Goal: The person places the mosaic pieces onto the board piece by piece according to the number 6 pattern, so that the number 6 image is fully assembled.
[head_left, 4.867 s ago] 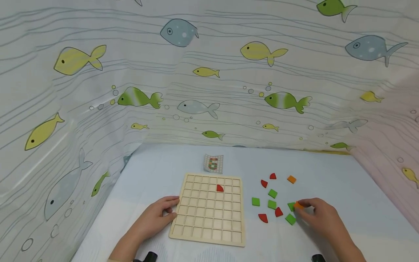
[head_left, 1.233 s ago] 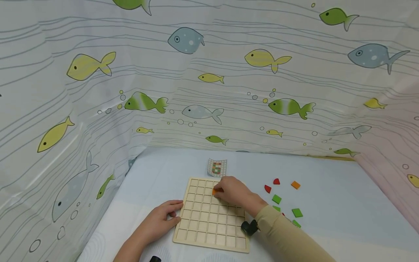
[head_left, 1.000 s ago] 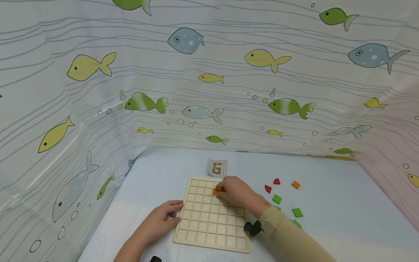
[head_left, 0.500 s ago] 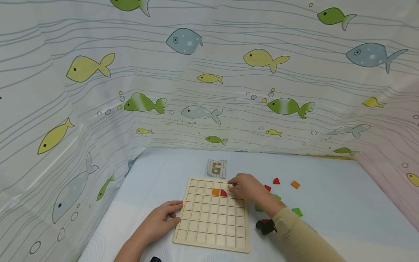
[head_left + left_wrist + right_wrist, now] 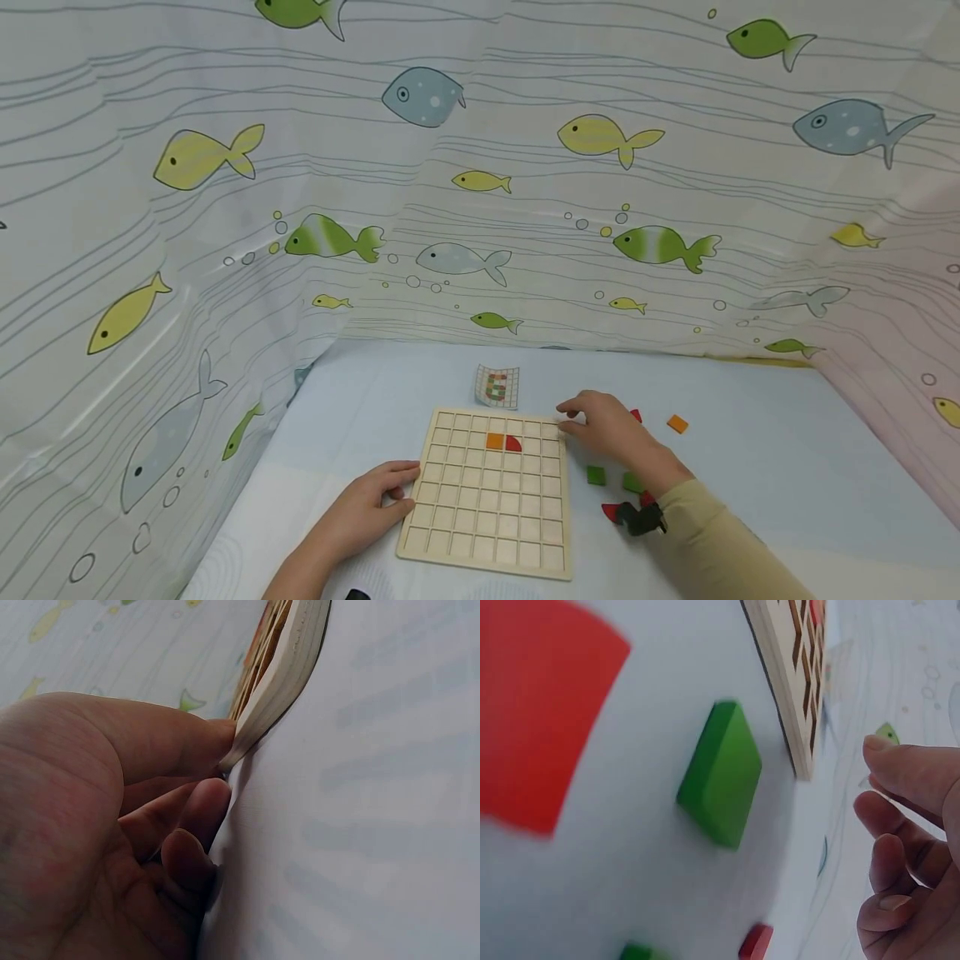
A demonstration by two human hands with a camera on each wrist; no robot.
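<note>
A wooden grid board (image 5: 480,504) lies on the table. In one of its upper cells sits an orange square tile (image 5: 495,441), with a red quarter-circle tile (image 5: 513,443) in the cell directly to its right. My left hand (image 5: 367,504) rests at the board's left edge; the left wrist view shows the thumb (image 5: 180,742) against its side. Beyond the upper right corner hovers my right hand (image 5: 603,425), holding nothing, fingers loosely bent. Below it on the table lie green square tiles (image 5: 596,475) and red quarter-circle tiles (image 5: 610,511), partly hidden by the arm.
Behind the board lies a small gridded card (image 5: 498,386) with a coloured pattern. A loose orange tile (image 5: 677,424) lies at the right. A black wrist camera (image 5: 639,518) hangs by the right sleeve. A fish-printed sheet (image 5: 547,250) encloses the table.
My right hand picked up an orange tile, set it left of the red tile, let go and moved right, off the board. The left hand stayed at the board's edge.
</note>
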